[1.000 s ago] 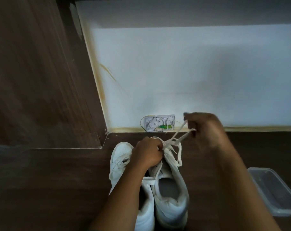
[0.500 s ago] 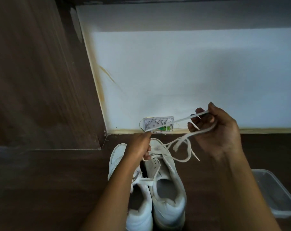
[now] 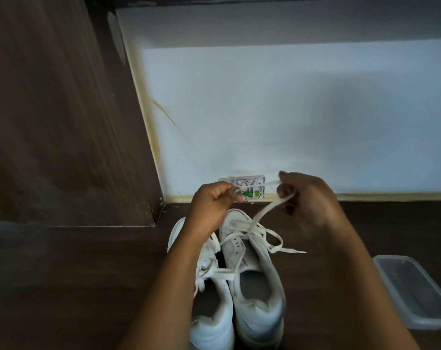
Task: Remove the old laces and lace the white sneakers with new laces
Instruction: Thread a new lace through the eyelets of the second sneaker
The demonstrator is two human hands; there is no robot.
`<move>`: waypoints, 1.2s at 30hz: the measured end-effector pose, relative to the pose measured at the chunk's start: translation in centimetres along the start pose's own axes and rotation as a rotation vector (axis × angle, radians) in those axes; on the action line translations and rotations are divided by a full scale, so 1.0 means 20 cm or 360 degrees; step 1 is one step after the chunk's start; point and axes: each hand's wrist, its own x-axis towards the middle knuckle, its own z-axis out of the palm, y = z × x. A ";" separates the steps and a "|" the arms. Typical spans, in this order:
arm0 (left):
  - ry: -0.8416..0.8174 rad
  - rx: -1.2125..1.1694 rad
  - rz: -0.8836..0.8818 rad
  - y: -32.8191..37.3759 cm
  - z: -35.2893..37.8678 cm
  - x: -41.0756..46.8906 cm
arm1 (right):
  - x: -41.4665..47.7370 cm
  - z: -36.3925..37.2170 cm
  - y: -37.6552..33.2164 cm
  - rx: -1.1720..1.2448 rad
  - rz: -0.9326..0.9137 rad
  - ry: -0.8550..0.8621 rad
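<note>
Left white low-top sneaker (image 3: 212, 322) and right white low-top sneaker (image 3: 258, 306) (sides as they lie in frame) sit bottom centre on the dark wood-grain floor (image 3: 63, 286), toes toward the wall, sides touching. The left forearm crosses over the left white low-top sneaker and hides most of its front. White flat lace (image 3: 261, 213) is threaded through the front eyelets of the right white low-top sneaker. One strand rises from the toe area to the right hand (image 3: 310, 200), just right of centre, above the toes. Right hand: fingers curled, lace pinched between thumb and fingers. A faint blurred strand runs from it toward the left hand (image 3: 210, 202). Left hand is at centre frame, just above the sneaker toes, fingers curled into the palm. Its thumb and forefinger are pressed together on something small and blurred, which reads as the lace. The free lace end lies on the floor just right of the right white low-top sneaker. A second white strand (image 3: 222, 275) lies across the gap between the sneakers near the tongues; can't tell which shoe it belongs to. Clear rectangular plastic container (image 3: 416, 294) is lower right, well apart from the sneakers. Small white wall box with a green part (image 3: 252, 189) sits at the base of the white wall (image 3: 290, 109), behind the hands. Dark wood panel (image 3: 50, 109) fills the upper left.
</note>
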 end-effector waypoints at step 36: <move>-0.0842 -0.0128 -0.0404 0.04 0.07 -0.07 | 0.05 0.01 0.12 -0.1201 -0.0314 0.0098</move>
